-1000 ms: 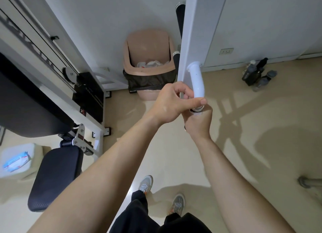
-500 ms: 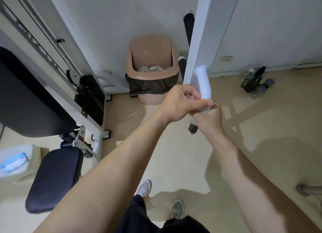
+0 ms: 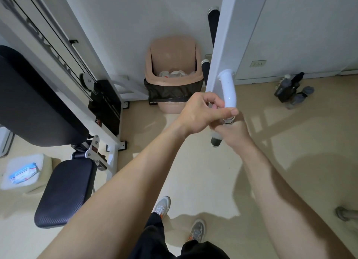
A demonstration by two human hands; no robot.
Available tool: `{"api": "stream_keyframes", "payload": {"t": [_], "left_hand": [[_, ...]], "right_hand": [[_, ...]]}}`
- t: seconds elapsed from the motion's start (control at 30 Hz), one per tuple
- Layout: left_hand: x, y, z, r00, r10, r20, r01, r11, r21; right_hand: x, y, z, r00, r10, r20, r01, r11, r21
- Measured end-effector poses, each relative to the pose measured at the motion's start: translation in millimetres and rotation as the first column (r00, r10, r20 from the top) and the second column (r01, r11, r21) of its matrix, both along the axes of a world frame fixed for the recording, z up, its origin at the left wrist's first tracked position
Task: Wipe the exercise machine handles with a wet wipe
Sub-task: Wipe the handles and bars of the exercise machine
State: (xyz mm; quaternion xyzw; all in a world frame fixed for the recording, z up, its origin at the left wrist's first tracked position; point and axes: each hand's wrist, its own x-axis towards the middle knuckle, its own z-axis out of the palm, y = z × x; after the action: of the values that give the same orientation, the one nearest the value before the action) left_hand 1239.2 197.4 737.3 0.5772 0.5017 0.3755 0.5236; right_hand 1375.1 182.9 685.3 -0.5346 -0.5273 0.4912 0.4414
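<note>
Right of centre, the left hand point(image 3: 201, 113) has its fingers point(image 3: 211, 99) curled round the machine's white bar point(image 3: 229, 92). Just below, touching it, the right hand point(image 3: 232, 131) grasps the dark handle point(image 3: 215, 142). A pale patch there may be the wet wipe point(image 3: 217, 135). A pink bin point(image 3: 174, 51) stands at upper centre and a wipes pack point(image 3: 23, 173) lies at lower left.

The right hand point(image 3: 233, 132) covers the black foam handle grip point(image 3: 216, 141) but for its lower end, and the left hand point(image 3: 200, 113) hides its joint with the white curved tube point(image 3: 229, 90). Print on the blue-and-white wipe pack point(image 3: 23, 173) is blurred; the right edge cuts a grey object point(image 3: 346, 213).
</note>
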Motion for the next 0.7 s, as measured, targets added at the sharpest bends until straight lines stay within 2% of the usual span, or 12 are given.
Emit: {"api": "stream_keyframes", "payload": {"t": [0.07,0.13,0.2,0.27,0.33,0.4,0.57,0.63,0.7], "left_hand": [[3,0,-3,1.0,-0.001,0.022,0.001,1.0,0.0],[7,-2,-3,0.999,-0.004,0.043,0.003,1.0,0.01],[7,-3,-1,0.998,-0.01,0.065,0.009,1.0,0.018],[5,-2,0,0.998,-0.005,0.065,0.003,1.0,0.025],[3,-2,2,0.999,-0.006,0.054,0.005,1.0,0.019],[0,-2,4,0.998,-0.012,0.056,0.011,1.0,0.004],[7,-5,4,0.996,-0.025,0.083,0.026,0.999,-0.019],[10,-5,3,0.996,-0.015,0.09,0.016,1.0,-0.018],[11,-3,3,0.997,-0.009,0.077,0.01,1.0,-0.017]], "right_hand": [[-8,-1,5,0.988,-0.135,-0.073,0.141,0.987,0.079],[-17,-5,-17,0.956,-0.283,-0.075,0.287,0.957,0.048],[-24,-10,-51,0.934,-0.356,-0.045,0.353,0.934,-0.05],[-22,-15,-71,0.933,-0.359,-0.007,0.353,0.92,-0.173],[-19,-15,-70,0.954,-0.294,0.057,0.3,0.933,-0.201],[-19,-12,-46,0.969,-0.236,0.074,0.244,0.959,-0.142],[-13,-5,5,0.971,-0.231,-0.056,0.235,0.969,0.083],[-12,-5,-10,0.959,-0.28,-0.053,0.283,0.956,0.077],[-10,-7,-44,0.958,-0.288,-0.002,0.288,0.957,-0.021]]}}
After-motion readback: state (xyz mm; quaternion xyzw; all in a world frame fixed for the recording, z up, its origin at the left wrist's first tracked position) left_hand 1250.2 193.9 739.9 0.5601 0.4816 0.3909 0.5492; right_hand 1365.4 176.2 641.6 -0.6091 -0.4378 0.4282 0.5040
